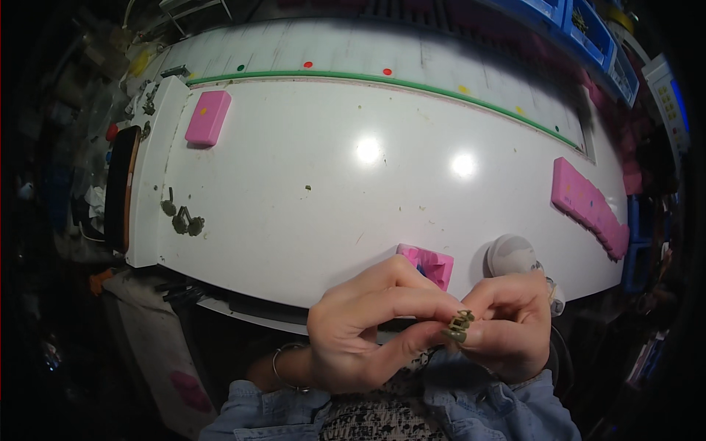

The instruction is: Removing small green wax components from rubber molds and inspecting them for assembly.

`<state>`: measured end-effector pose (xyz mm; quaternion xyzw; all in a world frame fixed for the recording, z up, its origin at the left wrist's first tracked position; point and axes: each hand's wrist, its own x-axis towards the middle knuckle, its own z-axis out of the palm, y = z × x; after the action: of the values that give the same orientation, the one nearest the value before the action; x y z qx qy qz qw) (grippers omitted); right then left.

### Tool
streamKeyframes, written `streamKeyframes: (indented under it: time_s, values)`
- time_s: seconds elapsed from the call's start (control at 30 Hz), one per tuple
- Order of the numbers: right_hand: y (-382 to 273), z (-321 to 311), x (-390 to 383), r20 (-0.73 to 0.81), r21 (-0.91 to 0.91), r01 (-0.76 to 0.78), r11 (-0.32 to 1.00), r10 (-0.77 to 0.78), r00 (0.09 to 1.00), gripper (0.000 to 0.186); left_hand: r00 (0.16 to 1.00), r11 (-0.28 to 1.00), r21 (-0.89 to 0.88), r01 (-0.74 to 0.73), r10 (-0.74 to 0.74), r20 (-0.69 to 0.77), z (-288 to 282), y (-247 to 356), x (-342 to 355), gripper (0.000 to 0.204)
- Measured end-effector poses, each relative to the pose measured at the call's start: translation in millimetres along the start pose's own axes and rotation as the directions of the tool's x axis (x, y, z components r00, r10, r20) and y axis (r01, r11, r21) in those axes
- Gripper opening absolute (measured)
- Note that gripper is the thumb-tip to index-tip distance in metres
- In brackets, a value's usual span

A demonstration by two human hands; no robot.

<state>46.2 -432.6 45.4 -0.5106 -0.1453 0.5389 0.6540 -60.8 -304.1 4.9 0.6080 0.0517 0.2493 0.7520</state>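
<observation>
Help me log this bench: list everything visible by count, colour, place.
Table: 1, white, centre
Strip: 1, green, far side
Block: 1, pink, table's far left
Row pieces: several, pink, right
Cut block: 1, pink, front edge
Small parts: 3, olive, table's left
Slab: 1, black, left
Round object: 1, white, near right
Bins: several, blue, upper right
Clutter: uncountable, dim, sides
Held piece: 1, olive, lower centre
Left hand: 1, blue-sleeved, on it
Right hand: 1, blue-sleeved, on it
</observation>
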Motion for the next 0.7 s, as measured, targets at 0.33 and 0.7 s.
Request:
streamKeyframes:
  time_s: [0.33,0.7]
  values:
    - [11.9,-8.3,-9.5,0.049,-0.563,0.141,0.814,-0.138,0.989,0.008,0.999,0.992,-0.122,0.045,-0.045,0.01,-7.2,-1.5,-0.6,0.015]
    - [27.1,6.5,-6.8,0.205,-0.85,0.506,0.148,-0.791,0.576,0.025,0.997,0.993,-0.095,0.071,-0.072,-0.009,-2.7,1.8,-1.4,0.021]
